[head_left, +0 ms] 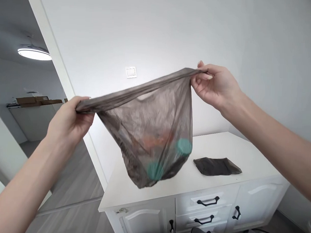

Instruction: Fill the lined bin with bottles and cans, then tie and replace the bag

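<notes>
A thin, see-through dark plastic bag (135, 119) hangs stretched between my two hands above a white cabinet. My left hand (72, 120) is closed on one end of its gathered rim. Higher up on the other side, my right hand (214, 83) pinches the opposite end of the rim. Through the plastic show two teal-green items (184, 147) and something orange (154, 141); their kinds are blurred by the film. To the right of the hanging bag, a folded dark plastic piece (217, 166) lies flat on the cabinet top.
The white cabinet (142, 197) has drawers and doors with black handles (208, 201). Behind it is a pale wall with a light switch (131, 72). On the left an opening leads to another room with a lit ceiling lamp (34, 54) and cardboard boxes (31, 101).
</notes>
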Available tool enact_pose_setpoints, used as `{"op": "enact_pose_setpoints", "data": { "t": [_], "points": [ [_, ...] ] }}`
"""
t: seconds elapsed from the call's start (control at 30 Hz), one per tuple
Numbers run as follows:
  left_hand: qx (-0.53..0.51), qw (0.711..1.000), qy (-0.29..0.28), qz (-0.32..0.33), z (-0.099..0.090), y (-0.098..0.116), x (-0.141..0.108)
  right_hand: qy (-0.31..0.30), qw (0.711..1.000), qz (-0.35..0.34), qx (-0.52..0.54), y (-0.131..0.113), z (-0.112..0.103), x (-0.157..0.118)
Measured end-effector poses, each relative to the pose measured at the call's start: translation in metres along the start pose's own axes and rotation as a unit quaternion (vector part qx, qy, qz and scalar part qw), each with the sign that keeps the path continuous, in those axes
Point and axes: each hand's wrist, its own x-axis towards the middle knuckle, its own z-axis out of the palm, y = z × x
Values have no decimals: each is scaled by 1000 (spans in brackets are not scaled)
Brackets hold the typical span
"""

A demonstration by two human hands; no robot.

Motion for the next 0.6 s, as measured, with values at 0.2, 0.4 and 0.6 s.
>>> {"op": "enact_pose_setpoints", "data": {
  "t": [0.2,0.4,0.6],
  "points": [
    [136,983,11,-122,-59,13,-55,25,992,47,-115,1,-11,-74],
    [257,949,25,-180,-88,18,-106,24,967,33,-252,5,-29,-118],
    [280,934,33,-219,-119,0,-123,0,982,85,-168,0,-21,-137]
  ]
}}
